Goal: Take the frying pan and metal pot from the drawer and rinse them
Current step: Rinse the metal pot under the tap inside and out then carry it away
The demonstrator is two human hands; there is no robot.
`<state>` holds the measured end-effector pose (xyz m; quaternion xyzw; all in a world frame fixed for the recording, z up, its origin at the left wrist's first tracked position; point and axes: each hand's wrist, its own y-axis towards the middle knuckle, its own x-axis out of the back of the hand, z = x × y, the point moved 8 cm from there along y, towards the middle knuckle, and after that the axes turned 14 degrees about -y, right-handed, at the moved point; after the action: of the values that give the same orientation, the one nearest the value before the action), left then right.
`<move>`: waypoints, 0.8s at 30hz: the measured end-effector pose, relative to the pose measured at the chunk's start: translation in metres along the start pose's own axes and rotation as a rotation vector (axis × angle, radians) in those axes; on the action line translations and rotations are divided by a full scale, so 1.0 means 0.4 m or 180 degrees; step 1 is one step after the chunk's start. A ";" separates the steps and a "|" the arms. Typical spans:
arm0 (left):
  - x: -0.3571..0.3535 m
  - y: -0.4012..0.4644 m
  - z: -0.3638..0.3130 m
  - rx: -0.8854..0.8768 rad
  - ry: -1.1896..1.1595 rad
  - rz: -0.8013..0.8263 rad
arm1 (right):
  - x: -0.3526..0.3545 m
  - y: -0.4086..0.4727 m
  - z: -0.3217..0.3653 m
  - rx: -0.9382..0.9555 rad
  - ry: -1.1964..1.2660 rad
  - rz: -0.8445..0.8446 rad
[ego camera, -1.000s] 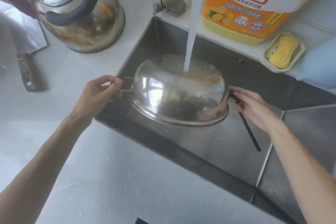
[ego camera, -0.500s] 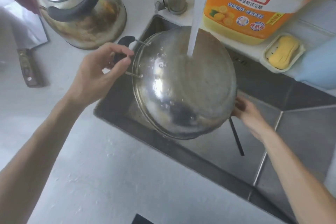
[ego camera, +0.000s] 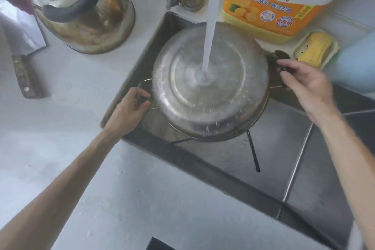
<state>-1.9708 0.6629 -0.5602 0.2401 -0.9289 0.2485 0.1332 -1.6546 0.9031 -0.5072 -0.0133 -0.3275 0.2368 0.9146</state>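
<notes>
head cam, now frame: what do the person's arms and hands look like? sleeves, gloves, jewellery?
Both forearms are bare up to the frame edge, with no sleeves in view. The left hand and right hand wear no gloves. No rings, watch, wristbands or markings show on the sides that face the camera; the palms and the far sides are hidden.

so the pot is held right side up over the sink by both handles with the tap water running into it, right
Not quite. The head view shows the metal pot upside down, so the tap water lands on its base rather than running into it. The rest holds: the left hand and right hand grip its two side handles over the sink.
</notes>
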 end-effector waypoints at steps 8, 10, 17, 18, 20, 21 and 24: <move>0.047 -0.014 -0.167 -0.0946 -0.0119 -0.0576 | -0.071 -0.072 -0.129 -0.0402 -0.0016 0.0109; 0.052 -0.031 -0.232 -0.1228 -0.0057 -0.0655 | -0.149 -0.094 -0.176 -0.0753 0.0013 0.0431; 0.070 -0.027 -0.229 -0.0824 0.0221 -0.0730 | -0.245 -0.092 -0.229 -0.1315 0.0265 0.0764; 0.073 -0.025 -0.196 -0.0649 0.0250 -0.0715 | -0.223 -0.075 -0.226 -0.1325 0.0272 0.0615; 0.062 -0.022 -0.125 -0.0290 0.0228 -0.0550 | -0.164 -0.038 -0.200 -0.1161 0.0253 0.0305; 0.051 -0.022 -0.091 -0.0114 0.0184 -0.0451 | -0.130 -0.023 -0.178 -0.1023 0.0175 0.0163; 0.005 -0.022 -0.010 0.0255 0.0156 -0.0234 | -0.045 -0.004 -0.091 -0.0612 -0.0025 -0.0016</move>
<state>-1.9673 0.6575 -0.5526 0.2731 -0.9052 0.2862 0.1552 -1.6441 0.8983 -0.5462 -0.0992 -0.3524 0.2020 0.9084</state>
